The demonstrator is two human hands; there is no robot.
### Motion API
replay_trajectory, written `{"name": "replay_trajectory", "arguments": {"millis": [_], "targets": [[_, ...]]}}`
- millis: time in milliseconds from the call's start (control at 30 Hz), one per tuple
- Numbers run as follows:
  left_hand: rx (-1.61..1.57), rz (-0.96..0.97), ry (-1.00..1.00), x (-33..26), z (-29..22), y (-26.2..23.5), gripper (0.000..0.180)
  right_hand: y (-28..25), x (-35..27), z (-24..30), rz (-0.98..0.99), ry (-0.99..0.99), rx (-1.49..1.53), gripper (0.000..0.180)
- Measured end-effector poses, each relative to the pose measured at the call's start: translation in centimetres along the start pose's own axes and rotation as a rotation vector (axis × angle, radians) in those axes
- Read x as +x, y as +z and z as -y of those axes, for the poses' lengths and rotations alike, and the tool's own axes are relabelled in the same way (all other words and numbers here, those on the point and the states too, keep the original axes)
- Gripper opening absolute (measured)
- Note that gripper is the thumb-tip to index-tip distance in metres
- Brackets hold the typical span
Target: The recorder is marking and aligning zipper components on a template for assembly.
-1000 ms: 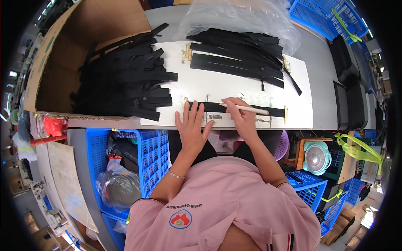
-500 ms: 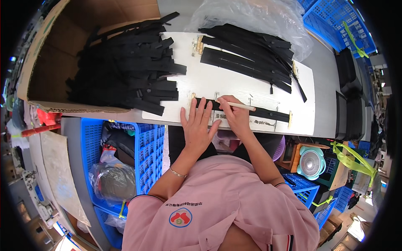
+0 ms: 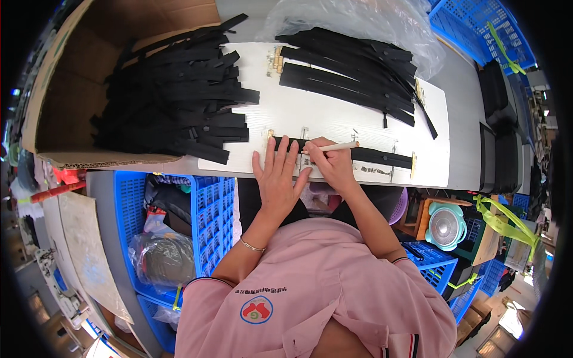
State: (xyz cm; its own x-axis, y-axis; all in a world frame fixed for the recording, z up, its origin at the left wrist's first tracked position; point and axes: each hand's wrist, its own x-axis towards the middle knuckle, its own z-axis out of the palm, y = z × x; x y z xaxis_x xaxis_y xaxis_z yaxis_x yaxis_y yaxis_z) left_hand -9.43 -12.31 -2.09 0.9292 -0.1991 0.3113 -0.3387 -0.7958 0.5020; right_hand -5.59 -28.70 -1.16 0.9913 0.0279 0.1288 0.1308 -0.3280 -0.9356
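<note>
A black zipper strip (image 3: 382,157) lies lengthwise along the near edge of a white board (image 3: 250,125). My left hand (image 3: 277,174) rests flat over its left part, fingers spread and pressing on it. My right hand (image 3: 333,167) is closed round a pale pencil-like marking stick (image 3: 344,146). Its tip meets the strip just right of my left fingertips, and its rear end points right. Short dark marks and lines show on the board around the strip. Farther back on the board lies a group of black zipper strips (image 3: 346,77), some with small pulls.
On the left, a cardboard box (image 3: 65,113) lies on its side with a heap of black strips (image 3: 173,107) spilling out. Clear plastic sheeting (image 3: 370,30) lies at the back. Black cases (image 3: 498,137) and a blue basket (image 3: 471,30) stand right. Below left is a blue crate (image 3: 212,221).
The marking stick has swung, its rear end now farther from me and its tip slightly nearer. My right hand has turned with it; my left hand stays flat on the strip.
</note>
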Motion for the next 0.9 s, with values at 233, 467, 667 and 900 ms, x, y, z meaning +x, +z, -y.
{"name": "replay_trajectory", "arguments": {"millis": [233,467,667,900], "targets": [[0.025,-0.006,0.013,0.2,-0.1,0.2,0.063,-0.7,-0.1,-0.3,0.026,-0.050,-0.068,0.019],[0.027,-0.005,0.006,0.1,-0.1,0.1,0.061,-5.9,-2.1,0.2,-0.257,0.026,0.082,0.022],[0.043,0.000,0.023,0.1,-0.1,0.3,0.063,-8.4,-2.6,-1.7,-0.322,0.046,-0.118,0.020],[0.028,0.030,0.006,0.2,-0.2,0.0,0.063,-8.4,-2.5,-2.6,-0.279,0.015,-0.115,0.021]]}}
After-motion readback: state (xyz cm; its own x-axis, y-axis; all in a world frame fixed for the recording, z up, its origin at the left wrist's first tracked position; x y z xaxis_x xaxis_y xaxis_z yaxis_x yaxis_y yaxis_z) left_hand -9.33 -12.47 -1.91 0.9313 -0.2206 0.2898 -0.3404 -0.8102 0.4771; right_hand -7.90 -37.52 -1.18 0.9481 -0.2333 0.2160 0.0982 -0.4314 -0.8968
